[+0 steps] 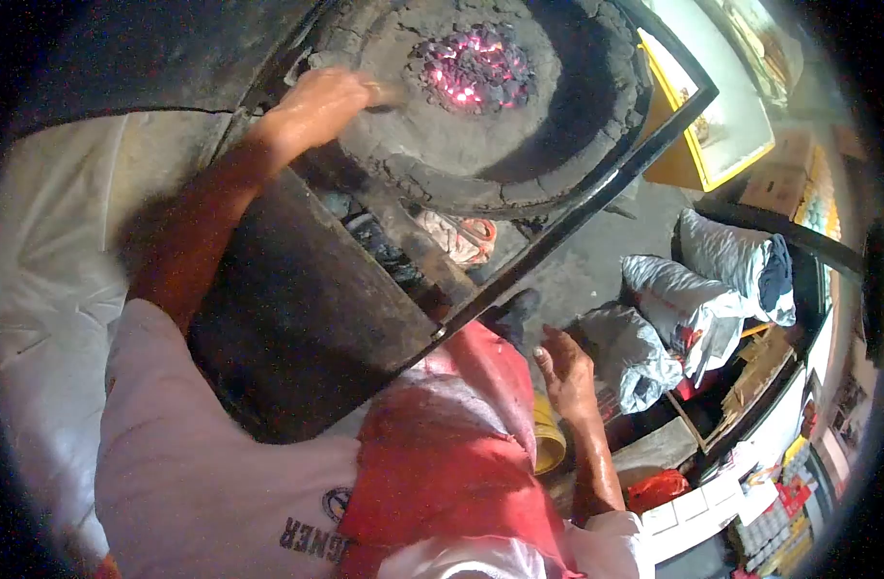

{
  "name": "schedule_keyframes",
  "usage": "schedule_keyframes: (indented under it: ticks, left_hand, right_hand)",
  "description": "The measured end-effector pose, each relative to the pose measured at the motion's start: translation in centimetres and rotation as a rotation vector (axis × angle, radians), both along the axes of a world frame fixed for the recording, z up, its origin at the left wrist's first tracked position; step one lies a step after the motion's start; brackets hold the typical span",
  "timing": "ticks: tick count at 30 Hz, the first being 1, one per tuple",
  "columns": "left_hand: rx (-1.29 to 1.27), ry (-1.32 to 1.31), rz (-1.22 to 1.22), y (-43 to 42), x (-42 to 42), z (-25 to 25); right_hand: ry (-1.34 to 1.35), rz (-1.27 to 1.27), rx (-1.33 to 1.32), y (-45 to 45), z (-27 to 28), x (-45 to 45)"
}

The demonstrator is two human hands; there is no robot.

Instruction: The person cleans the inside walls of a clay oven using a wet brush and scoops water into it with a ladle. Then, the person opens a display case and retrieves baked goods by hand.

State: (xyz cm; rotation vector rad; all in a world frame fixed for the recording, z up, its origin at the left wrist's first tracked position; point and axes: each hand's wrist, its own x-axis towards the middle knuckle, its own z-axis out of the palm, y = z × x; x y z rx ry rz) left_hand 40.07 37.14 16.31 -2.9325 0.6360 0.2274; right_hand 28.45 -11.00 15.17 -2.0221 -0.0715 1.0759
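Observation:
My left hand (321,104) reaches over the near left rim of a round clay hearth (413,159). Its fingers are closed, and a blurred brownish shape sticks out past them; I cannot make out what it is. Glowing coals (476,69) lie heaped in the hearth's middle, to the right of that hand and apart from it. My right hand (565,372) hangs low beside the red apron (442,463), with fingers partly spread and nothing visible in them. Close to it are a grey-white sack (630,357) and a yellow bucket (548,446).
A dark metal frame (582,217) runs round the hearth, with a dark panel (307,299) on its near side. More filled sacks (736,261) stand on the floor at right. A yellow-edged white box (726,125) is beyond the frame. Red plastic (657,490) lies lower right.

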Motion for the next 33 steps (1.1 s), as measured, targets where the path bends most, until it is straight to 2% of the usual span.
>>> schedule_keyframes:
  ticks: [1,3,5,8,10,12,13,16,18,22,24,25,27,28,29,31,33]
  left_hand:
    - [0.005,0.001,-0.001,0.4,0.1,-0.1]
    - [0.184,0.036,0.118,2.1,0.3,-1.3]
    - [0.233,0.071,0.136,3.0,0.5,-4.1]
    - [0.275,0.170,0.108,1.5,0.6,-4.7]
    - [0.269,0.235,0.064,-0.3,0.0,-3.6]
    - [0.085,0.120,0.053,-1.3,-0.2,-0.8]
    - [0.090,0.120,0.050,-1.2,0.1,-0.1]
    - [0.056,0.066,0.128,-0.2,0.3,-0.2]
    - [0.237,0.146,0.216,0.7,0.7,-3.0]
    - [0.334,0.361,0.084,-2.3,1.2,-1.9]
    - [0.135,0.306,0.143,-3.3,1.1,0.9]
    - [0.140,0.306,0.141,-3.1,1.2,1.7]
    - [-0.032,0.126,0.188,-2.8,1.3,2.9]
    - [0.211,0.213,0.260,-4.4,2.0,4.8]
    - [0.210,0.214,0.259,-3.8,2.1,3.6]
    - [0.382,0.383,0.204,-2.5,2.1,0.6]
    - [0.295,0.374,0.132,-3.8,1.7,0.1]
  right_hand:
    - [-0.008,-0.003,0.002,-0.1,0.0,-0.1]
    - [0.000,0.010,-0.008,0.5,0.7,0.5]
    - [0.007,0.027,-0.022,0.6,0.6,0.8]
    - [-0.091,0.043,-0.002,-0.1,-0.4,0.5]
    - [-0.103,0.000,0.071,-0.5,-0.4,0.4]
    - [-0.085,-0.014,0.058,-0.9,-0.2,0.5]
    - [-0.071,-0.031,0.040,-1.1,-0.2,0.7]
    - [-0.028,0.042,-0.016,-1.7,-0.1,1.2]
    - [-0.011,0.018,-0.003,-1.5,0.2,1.4]
    - [-0.050,0.009,0.015,-2.4,-0.6,0.9]
    - [-0.050,0.017,0.017,-2.4,-0.2,1.3]
    - [-0.048,0.021,0.010,-2.5,0.0,1.3]
    - [-0.046,0.003,0.009,-2.7,-0.1,1.3]
    - [-0.044,-0.010,0.006,-2.7,-0.3,1.3]
    - [-0.043,-0.012,0.005,-2.7,-0.2,1.4]
    - [-0.030,-0.033,-0.002,-2.6,0.1,1.5]
    - [-0.041,-0.016,-0.005,-2.6,0.1,1.4]
